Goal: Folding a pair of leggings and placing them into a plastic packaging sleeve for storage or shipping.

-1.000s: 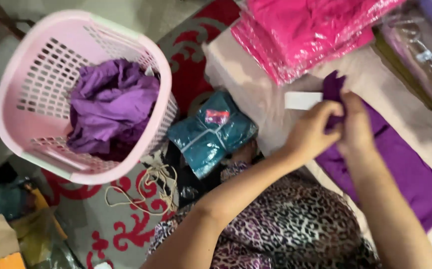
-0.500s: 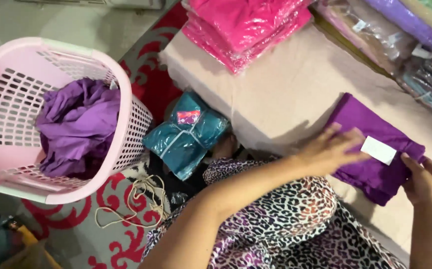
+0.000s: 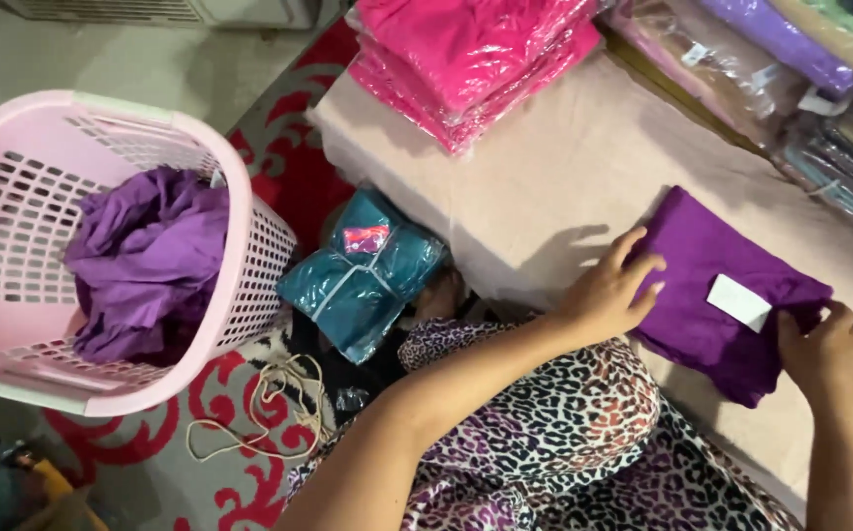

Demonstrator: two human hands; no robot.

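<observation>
Both hands rest on a folded purple garment (image 3: 712,285) that lies on the pale pink worktop (image 3: 564,167) in front of us. Our left hand (image 3: 609,290) lies flat with its fingers spread, pressing the garment's near left edge. Our right hand (image 3: 820,344) grips the right corner, with fingers curled over the cloth and closed on it. Between the two hands, a small white tag (image 3: 738,302) sits on top of the purple fabric. Our arms come up from the bottom of the view across a leopard-print garment (image 3: 564,442) that covers our lap. To the left of our lap, down on the floor, a teal garment sealed in a clear bag (image 3: 363,270) lies beside the worktop's edge. A loose loop of cream cord (image 3: 269,413) lies on the red and grey patterned rug (image 3: 249,452). Further left stands a pink plastic laundry basket (image 3: 249,246) holding crumpled purple cloth (image 3: 146,256). At the far side of the worktop, a stack of bright pink garments in clear bags (image 3: 476,49) sits top centre. More bagged garments in purple and muted colours (image 3: 791,59) are stacked at the top right.
</observation>
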